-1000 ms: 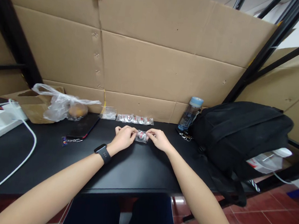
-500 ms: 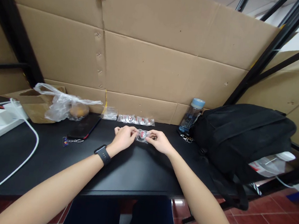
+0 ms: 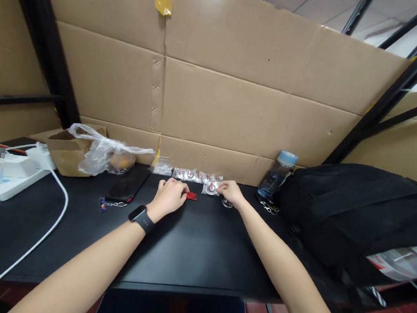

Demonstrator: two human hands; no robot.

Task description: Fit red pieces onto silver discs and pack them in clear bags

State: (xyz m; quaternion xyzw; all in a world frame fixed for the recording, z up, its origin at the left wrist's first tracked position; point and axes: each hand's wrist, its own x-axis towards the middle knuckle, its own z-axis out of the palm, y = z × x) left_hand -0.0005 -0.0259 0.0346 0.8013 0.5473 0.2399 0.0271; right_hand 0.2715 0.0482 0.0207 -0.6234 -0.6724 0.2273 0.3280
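A person's two hands meet over a black desk (image 3: 192, 253), clock face centred between them; the left hand (image 3: 169, 197), toward nine o'clock, wears a dark watch (image 3: 141, 217) at its wrist and curls its fingers against looped red cord (image 3: 192, 196) at its three o'clock, though whether the cord is pinched cannot be told; the right hand (image 3: 230, 191), toward three, closes its fingertips on the near edge of a clear packet (image 3: 209, 188) holding a round piece; a round clear object (image 3: 227, 203) shows at that hand's six o'clock, its support hard to make out; a row of clear packets (image 3: 189, 175) lines twelve o'clock; a blue-capped bottle (image 3: 275, 175) stands toward two, a black backpack (image 3: 354, 215) slumps at three, a dark phone-like slab (image 3: 127, 184) lies at nine
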